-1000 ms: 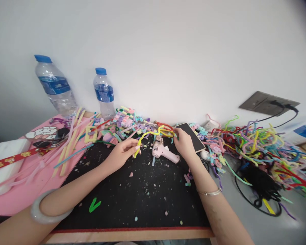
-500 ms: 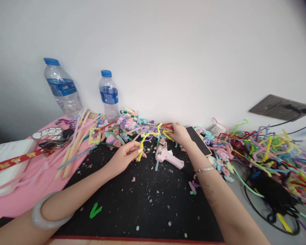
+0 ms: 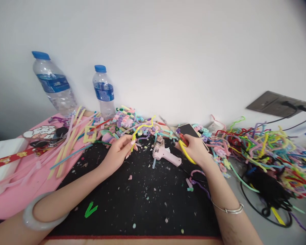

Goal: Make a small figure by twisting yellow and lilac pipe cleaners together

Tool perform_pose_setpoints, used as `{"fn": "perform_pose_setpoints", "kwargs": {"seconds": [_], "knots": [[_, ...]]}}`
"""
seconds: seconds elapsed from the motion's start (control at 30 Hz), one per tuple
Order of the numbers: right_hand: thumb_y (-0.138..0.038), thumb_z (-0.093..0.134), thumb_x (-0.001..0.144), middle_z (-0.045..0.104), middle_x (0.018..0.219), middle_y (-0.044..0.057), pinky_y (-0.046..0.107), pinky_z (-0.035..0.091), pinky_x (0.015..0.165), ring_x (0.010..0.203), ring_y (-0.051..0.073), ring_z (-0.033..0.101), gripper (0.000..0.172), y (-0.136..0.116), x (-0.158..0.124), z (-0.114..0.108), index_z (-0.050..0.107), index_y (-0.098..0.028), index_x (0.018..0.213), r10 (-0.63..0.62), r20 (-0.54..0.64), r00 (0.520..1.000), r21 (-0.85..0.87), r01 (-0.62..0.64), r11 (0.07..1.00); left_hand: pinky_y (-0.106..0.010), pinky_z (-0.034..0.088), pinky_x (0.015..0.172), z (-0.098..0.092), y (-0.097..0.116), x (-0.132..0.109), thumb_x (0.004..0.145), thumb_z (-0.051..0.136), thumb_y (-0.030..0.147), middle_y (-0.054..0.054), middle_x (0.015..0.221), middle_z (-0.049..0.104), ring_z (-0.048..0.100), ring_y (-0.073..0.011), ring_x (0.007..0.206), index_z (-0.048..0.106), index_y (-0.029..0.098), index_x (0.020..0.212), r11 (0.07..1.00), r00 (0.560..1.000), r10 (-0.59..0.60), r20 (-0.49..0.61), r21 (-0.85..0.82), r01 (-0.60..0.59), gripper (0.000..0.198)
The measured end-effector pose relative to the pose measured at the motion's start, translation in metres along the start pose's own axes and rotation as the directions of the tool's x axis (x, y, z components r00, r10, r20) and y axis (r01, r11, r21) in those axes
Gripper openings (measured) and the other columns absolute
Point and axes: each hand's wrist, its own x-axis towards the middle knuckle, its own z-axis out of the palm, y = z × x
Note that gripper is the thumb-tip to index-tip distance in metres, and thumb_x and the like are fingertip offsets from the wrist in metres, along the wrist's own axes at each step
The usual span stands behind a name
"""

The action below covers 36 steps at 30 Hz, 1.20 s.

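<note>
The left hand point(image 3: 118, 151) lies on the black mat point(image 3: 132, 194), just left of the pink glue gun point(image 3: 165, 153). Its fingers point(image 3: 129, 145) are pinched narrow on the lower end of a yellow pipe cleaner point(image 3: 140, 127). From the pinch the pipe cleaner rises and arcs over toward the wall, its free end curling up behind the glue gun. The pipe cleaner is off the mat along its whole visible length.

The right hand point(image 3: 197, 149) rests just right of the glue gun. Its fingers point(image 3: 191, 144) are curled around a yellow loop point(image 3: 186, 153) with a bit of red at its far end; what the loop belongs to cannot be told. A dark phone point(image 3: 186, 129) lies behind this hand, partly covered by it.

The glue gun lies on its side on the mat between the two hands, touching neither. Small coloured scraps dot the mat around it, and a green piece point(image 3: 90, 209) lies well in front and to the left.

Far left of the glue gun, two bottles point(image 3: 54, 86) stand against the wall beside a pink sheet point(image 3: 22, 190). To the right of it, a tangled pile point(image 3: 270, 149) of coloured pipe cleaners spreads over the grey worktop point(image 3: 260, 233), with a black cable point(image 3: 265, 192) in front of the pile. A pale bangle point(image 3: 39, 216) rings the left wrist and a thin bracelet point(image 3: 228, 209) the right.
</note>
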Motion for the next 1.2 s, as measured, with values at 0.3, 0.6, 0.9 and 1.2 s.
{"fn": "perform_pose_setpoints", "kwargs": {"seconds": [0.3,0.6,0.9,1.2], "knots": [[-0.046,0.056,0.074,0.061,0.079,0.003,0.024,0.028,0.054,0.067,0.017,0.053,0.026,-0.019,-0.025,0.007,0.052,-0.021,0.08,-0.21,0.065,0.976,-0.012,0.211,0.977,-0.022,0.031,0.048,0.0,0.002,-0.005,0.089,0.042,0.034,0.002,0.071,0.05,0.037,-0.0084,0.048,0.052,0.017,0.083,1.0,1.0,0.01,-0.022,0.021,-0.01,0.021],[-0.048,0.062,0.07,0.061,0.077,0.001,0.023,0.026,0.054,0.068,0.017,0.054,0.03,-0.027,-0.031,0.009,0.052,-0.021,0.077,-0.243,0.087,0.966,0.042,0.24,0.97,-0.022,0.031,0.048,0.002,0.001,-0.008,0.091,0.04,0.033,0.002,0.07,0.05,0.037,-0.0074,0.047,0.052,0.016,0.081,0.999,0.995,0.025,0.095,0.024,-0.028,0.024],[-0.048,0.064,0.069,0.059,0.074,0.001,0.023,0.027,0.055,0.069,0.017,0.054,0.031,-0.037,-0.035,0.014,0.051,-0.021,0.076,-0.273,0.12,0.955,0.045,0.269,0.962,-0.023,0.034,0.054,0.004,0.001,-0.011,0.089,0.04,0.037,0.002,0.06,0.049,0.04,-0.0107,0.049,0.055,0.016,0.07,0.979,0.976,-0.014,0.219,0.202,-0.032,0.032],[-0.048,0.065,0.069,0.061,0.078,0.002,0.023,0.029,0.057,0.07,0.017,0.055,0.031,-0.038,-0.035,0.017,0.053,-0.021,0.077,-0.288,0.108,0.951,0.074,0.281,0.957,-0.023,0.034,0.053,0.002,0.0,-0.011,0.089,0.04,0.037,0.003,0.055,0.046,0.042,-0.0113,0.049,0.056,0.017,0.066,0.968,0.975,-0.001,0.223,0.244,-0.055,0.034]]}}
